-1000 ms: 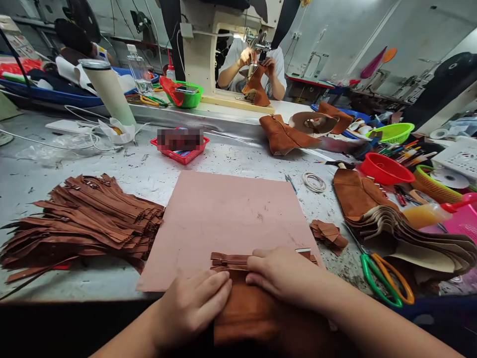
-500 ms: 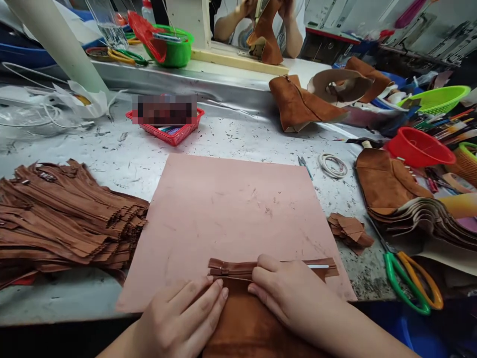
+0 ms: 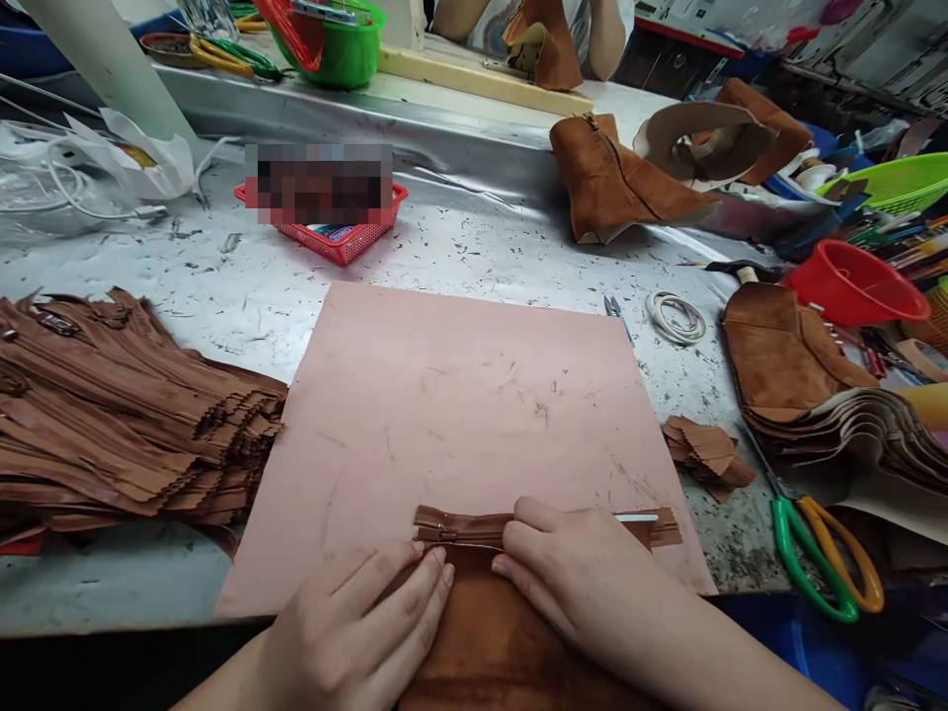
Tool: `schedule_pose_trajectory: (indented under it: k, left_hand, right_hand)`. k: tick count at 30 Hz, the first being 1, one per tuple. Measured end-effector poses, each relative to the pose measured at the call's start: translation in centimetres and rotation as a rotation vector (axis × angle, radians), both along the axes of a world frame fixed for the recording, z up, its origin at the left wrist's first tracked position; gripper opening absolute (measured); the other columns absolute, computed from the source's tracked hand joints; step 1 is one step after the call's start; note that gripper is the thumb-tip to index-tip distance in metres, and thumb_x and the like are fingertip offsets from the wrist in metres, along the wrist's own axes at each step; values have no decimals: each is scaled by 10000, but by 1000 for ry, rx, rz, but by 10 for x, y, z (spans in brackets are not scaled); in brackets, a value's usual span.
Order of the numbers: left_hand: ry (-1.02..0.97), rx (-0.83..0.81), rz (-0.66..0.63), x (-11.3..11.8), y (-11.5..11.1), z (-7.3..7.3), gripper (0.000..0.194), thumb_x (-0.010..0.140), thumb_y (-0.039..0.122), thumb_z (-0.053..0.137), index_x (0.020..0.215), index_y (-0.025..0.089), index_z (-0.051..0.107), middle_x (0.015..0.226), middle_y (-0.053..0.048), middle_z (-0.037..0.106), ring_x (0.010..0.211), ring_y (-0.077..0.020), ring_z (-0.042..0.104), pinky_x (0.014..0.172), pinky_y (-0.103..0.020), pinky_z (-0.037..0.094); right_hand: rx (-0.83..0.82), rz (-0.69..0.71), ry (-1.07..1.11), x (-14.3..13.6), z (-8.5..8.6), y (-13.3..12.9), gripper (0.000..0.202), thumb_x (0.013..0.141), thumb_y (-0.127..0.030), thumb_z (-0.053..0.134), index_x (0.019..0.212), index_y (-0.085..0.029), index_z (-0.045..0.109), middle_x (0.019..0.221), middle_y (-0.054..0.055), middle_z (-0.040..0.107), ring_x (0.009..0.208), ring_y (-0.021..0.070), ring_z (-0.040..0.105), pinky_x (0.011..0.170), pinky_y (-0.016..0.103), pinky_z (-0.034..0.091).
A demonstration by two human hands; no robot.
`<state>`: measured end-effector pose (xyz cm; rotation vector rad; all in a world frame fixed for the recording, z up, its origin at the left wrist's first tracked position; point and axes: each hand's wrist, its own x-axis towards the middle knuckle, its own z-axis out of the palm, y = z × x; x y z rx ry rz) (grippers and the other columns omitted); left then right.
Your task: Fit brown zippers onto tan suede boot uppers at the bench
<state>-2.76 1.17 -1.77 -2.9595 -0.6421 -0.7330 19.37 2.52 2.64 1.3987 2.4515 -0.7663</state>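
Observation:
A brown zipper (image 3: 474,529) lies crosswise near the front of the pink board (image 3: 474,395), its metal slider at the left end. Along its lower side runs the edge of a brown suede piece (image 3: 489,632) that hangs down toward me. My left hand (image 3: 370,617) pinches the suede edge just under the zipper's left end. Over the middle, my right hand (image 3: 567,563) grips the zipper and suede together, with its thumb below and fingers curled on top. A thin white stick (image 3: 635,517) shows along the zipper right of that hand. The fingers hide the zipper's middle.
A pile of brown zippers (image 3: 111,425) lies left of the board. To the right are suede scraps (image 3: 707,456), scissors (image 3: 822,553), stacked boot uppers (image 3: 792,341) and a coiled cord (image 3: 675,318). Behind stands a red basket (image 3: 345,242); across the table, another person's arms (image 3: 607,39) show.
The camera view has tilted down slightly and shifted, so the background sits differently. Both hands keep nearly the same hold on the zipper and suede.

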Motion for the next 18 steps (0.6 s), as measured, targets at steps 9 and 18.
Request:
schedule_pose_trajectory:
  k: [9, 18]
  left_hand:
    - [-6, -112, 21, 5, 12, 22, 347, 875, 77, 304, 923, 151, 639, 926, -7, 685, 885, -167, 548, 794, -302, 361]
    - [210, -477, 101, 7, 4, 36, 592, 723, 585, 486, 1154, 180, 524, 1070, -37, 632, 942, -236, 514, 861, -363, 345]
  right_hand:
    - [-7, -125, 31, 8, -1, -2, 249, 884, -317, 404, 728, -191, 553, 746, 8, 562, 600, 130, 537, 522, 242, 298]
    - [17, -184, 47, 11, 3, 0, 274, 881, -300, 412, 681, -181, 557, 716, -1, 570, 601, 116, 525, 541, 234, 297]
